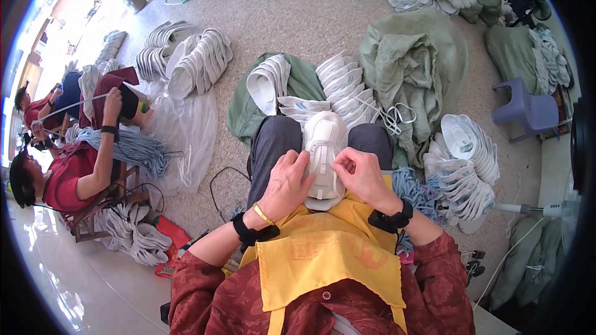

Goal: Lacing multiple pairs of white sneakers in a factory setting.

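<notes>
A white shoe upper (pixel 325 130) lies in my lap between my knees, toe end pointing away from me. A white shoelace (pixel 323 156) runs across its middle. My left hand (pixel 282 185) grips the upper's left side, with the thumb at its edge. On the right side my right hand (pixel 362 177) is closed in a pinch over the upper, with a strand of the lace at its fingertips. How far the lace is threaded is too small to tell. A yellow apron (pixel 329 260) covers my lap beneath the upper.
Stacked white uppers (pixel 347 90) lie just past my knees, beside a green cloth sack (pixel 413 56). More uppers (pixel 462 174) and blue-grey laces (pixel 413 189) are at my right, near a purple stool (pixel 524 108). Left, a seated co-worker (pixel 77 174) handles a lace.
</notes>
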The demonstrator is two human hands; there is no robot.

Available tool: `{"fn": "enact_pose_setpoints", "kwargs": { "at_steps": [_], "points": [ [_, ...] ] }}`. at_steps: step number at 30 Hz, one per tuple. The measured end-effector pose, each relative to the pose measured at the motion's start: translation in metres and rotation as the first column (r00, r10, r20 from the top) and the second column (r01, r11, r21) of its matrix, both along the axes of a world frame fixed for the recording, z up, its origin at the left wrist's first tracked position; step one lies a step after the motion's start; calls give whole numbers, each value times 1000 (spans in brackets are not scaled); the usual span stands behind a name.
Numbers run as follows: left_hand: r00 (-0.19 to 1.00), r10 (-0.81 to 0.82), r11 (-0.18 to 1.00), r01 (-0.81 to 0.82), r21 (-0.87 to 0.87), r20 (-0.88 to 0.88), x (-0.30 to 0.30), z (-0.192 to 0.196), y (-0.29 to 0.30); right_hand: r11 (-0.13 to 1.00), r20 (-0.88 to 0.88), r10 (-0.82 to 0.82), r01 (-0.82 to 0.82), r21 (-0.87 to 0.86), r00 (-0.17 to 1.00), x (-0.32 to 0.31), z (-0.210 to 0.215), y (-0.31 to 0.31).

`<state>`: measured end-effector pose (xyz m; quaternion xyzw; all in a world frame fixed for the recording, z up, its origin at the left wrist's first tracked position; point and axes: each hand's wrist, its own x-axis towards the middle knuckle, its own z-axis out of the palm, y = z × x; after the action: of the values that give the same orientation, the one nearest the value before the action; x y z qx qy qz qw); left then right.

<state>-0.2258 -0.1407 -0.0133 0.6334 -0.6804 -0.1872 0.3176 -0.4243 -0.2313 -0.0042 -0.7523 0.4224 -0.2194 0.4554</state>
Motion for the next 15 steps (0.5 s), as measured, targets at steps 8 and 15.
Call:
{"fn": "enact_pose_setpoints", "kwargs": {
  "at_steps": [8,15],
  "points": [
    [996,27,997,-20,73,-87,-1,-6,4,999,14,14,-14,-53,1000,0,-7,4],
    [994,44,993,-32,111,-102,-5,-7,13,997,38,-79,78,23,996,0,-9,12]
  ]
}}
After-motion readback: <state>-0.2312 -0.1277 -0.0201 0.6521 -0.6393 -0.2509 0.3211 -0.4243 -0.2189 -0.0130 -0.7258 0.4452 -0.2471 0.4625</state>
